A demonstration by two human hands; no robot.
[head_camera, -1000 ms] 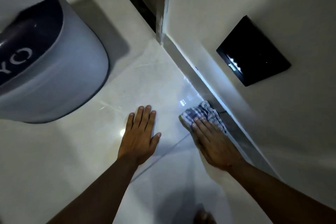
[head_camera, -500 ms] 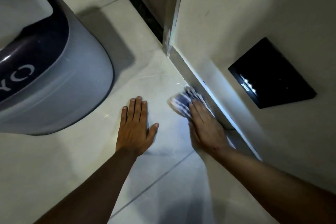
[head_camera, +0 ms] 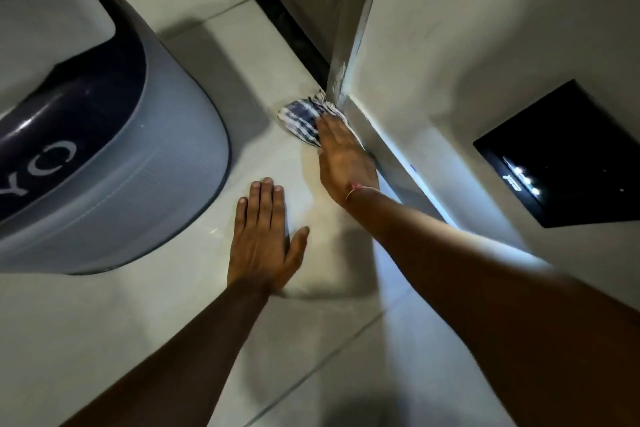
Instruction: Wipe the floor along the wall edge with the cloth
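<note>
- The right hand (head_camera: 341,156) lies flat, palm down, on the checked cloth (head_camera: 304,116), fingers straight and together. It presses the fabric rather than pinching it, which I judge suits sliding it over the tile.
- The cloth sits on the floor (head_camera: 173,305) at the foot of the wall (head_camera: 450,45), its far corner touching the outer wall corner (head_camera: 334,94) and its right edge against the pale skirting strip (head_camera: 391,156). That puts it exactly where dirt gathers along the edge.
- The left hand (head_camera: 263,236) is spread flat on bare tile, empty, well short of the cloth. It looks like a prop for body weight while the other arm reaches forward.
- A thin thread band (head_camera: 356,189) circles the right wrist.
- A large grey appliance (head_camera: 138,166) with white lettering stands to the left, apart from both hands.
- A black wall panel (head_camera: 568,152) with small lights sits above the skirting.
- Count: two hands, one cloth, one appliance, one panel.
</note>
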